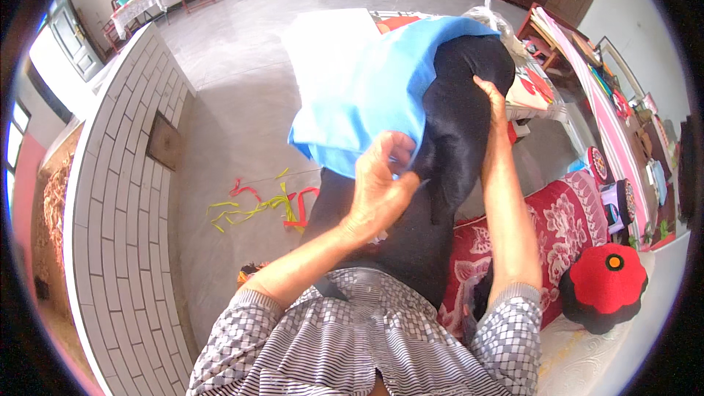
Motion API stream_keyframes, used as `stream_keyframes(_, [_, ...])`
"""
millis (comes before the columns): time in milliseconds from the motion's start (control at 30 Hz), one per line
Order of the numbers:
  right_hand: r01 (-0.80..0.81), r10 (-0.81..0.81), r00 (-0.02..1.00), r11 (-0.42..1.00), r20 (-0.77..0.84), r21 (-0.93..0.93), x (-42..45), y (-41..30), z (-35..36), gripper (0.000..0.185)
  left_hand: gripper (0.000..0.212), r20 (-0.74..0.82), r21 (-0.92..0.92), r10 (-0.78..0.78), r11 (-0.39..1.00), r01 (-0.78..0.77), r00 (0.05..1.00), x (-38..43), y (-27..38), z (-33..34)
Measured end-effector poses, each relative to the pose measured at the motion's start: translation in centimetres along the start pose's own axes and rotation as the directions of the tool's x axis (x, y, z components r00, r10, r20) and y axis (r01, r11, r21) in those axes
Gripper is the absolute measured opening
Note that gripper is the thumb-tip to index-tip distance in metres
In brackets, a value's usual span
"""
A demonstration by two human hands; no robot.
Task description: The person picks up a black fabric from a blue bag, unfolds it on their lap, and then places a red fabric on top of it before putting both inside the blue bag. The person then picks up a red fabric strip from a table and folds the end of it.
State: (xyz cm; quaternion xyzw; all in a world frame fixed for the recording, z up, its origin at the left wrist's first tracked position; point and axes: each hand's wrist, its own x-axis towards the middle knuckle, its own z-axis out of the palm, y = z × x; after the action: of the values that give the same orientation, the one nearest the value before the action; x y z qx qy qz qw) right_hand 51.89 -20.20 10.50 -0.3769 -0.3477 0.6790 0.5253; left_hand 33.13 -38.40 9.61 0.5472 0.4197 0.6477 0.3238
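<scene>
Across the person's lap and beyond it lies a black cloth [467, 104], with a light blue cloth [374, 93] over its left part. My left hand [385, 181] is at the near edge of the blue cloth, its fingers curled and slightly blurred; whether it pinches the edge cannot be told. My right hand [492, 96] grips the far right side of the black cloth, thumb on top, its fingers hidden behind. Past the cloths, a table [550, 113] with a patterned cover shows in part.
A low white-tiled wall [121, 187] stands at the left. Red and yellow-green ribbons [280, 203] lie on the grey floor. At the right are a dark red floral cloth [566, 214], a red and black flower-shaped cushion [608, 280] and a shelf with a pink striped cloth [610, 132].
</scene>
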Motion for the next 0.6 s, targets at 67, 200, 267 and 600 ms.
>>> stream_keyframes(67, [-0.057, 0.056, 0.998, 0.992, -0.009, -0.112, -2.1, -2.6, -0.1, 0.029, 0.032, 0.032, -0.235, -0.099, 0.966, 0.104, 0.995, -1.4, 0.6, 2.2])
stream_keyframes(200, [-0.140, 0.122, 0.989, 0.949, -0.081, -0.283, -7.6, -6.9, 0.2, 0.032, 0.028, 0.284, -0.450, -0.228, 0.826, 0.340, 0.931, -4.4, 3.1, 4.6])
stream_keyframes(267, [-0.087, 0.055, 0.995, 0.894, -0.086, -0.440, -9.9, -7.8, 0.2, 0.035, 0.029, 0.411, -0.365, -0.235, 0.843, 0.395, 0.881, -6.0, 3.8, 4.6])
stream_keyframes(600, [0.037, -0.052, 0.998, 0.919, -0.030, -0.392, -12.0, 2.4, 5.7, 0.042, 0.024, 0.226, -0.047, -0.619, 0.764, 0.644, 0.752, -7.3, 2.4, -7.3])
